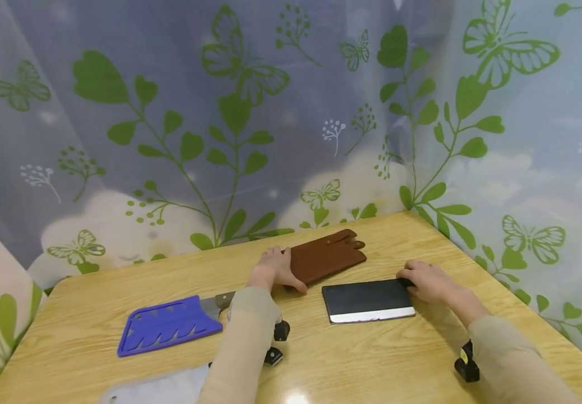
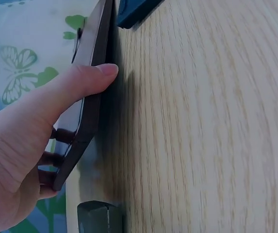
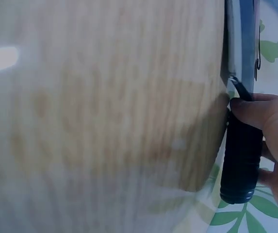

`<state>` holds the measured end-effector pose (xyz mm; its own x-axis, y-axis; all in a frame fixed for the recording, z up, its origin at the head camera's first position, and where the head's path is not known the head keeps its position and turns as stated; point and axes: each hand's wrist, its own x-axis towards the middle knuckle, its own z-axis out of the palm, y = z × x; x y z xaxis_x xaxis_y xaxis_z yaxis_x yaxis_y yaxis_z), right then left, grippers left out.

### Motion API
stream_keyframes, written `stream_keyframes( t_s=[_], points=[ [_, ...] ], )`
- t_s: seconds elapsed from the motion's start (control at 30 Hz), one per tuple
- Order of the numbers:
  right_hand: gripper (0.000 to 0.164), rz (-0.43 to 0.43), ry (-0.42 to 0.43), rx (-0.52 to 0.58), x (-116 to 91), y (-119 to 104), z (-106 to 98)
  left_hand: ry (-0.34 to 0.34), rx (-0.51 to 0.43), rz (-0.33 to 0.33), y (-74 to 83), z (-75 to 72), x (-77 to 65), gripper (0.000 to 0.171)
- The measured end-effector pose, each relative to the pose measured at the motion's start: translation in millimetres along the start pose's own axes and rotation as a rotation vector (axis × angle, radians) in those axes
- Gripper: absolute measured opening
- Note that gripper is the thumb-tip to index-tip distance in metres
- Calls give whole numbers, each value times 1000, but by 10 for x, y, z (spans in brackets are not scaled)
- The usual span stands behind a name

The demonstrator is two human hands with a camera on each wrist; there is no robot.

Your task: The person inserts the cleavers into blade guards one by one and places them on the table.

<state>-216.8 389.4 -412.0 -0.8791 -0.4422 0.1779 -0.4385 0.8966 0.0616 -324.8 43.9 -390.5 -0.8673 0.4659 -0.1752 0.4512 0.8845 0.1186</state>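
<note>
My left hand (image 1: 274,268) grips the left end of a brown leather sheath (image 1: 327,257) at the back of the table. In the left wrist view its thumb (image 2: 88,80) lies over the sheath (image 2: 92,116), with the fingers at the far edge. My right hand (image 1: 429,280) holds a cleaver (image 1: 369,297) by its black handle (image 3: 243,155); thumb and fingers close around the handle in the right wrist view. The cleaver's wide blade is black with a bright silver edge facing me. It lies in front of the sheath, apart from it.
Left of my left arm, a brown-handled knife (image 1: 224,299) has its blade in a purple-blue guard (image 1: 170,325). A pale translucent guard or board (image 1: 157,389) lies at the near edge, partly behind my sleeve. Leaf-patterned curtains (image 1: 271,140) border the wooden table (image 1: 341,353).
</note>
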Motion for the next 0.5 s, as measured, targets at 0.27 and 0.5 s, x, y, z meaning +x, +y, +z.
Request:
stream_keyframes(
  t_s=[0.27,0.5],
  points=[
    [24,-82,5,39,-129,7,15,8,49,11,-46,-25,-28,112],
    [26,-71,91,93,-322,77,-23,14,-25,16,-171,-176,-148,110]
  ],
)
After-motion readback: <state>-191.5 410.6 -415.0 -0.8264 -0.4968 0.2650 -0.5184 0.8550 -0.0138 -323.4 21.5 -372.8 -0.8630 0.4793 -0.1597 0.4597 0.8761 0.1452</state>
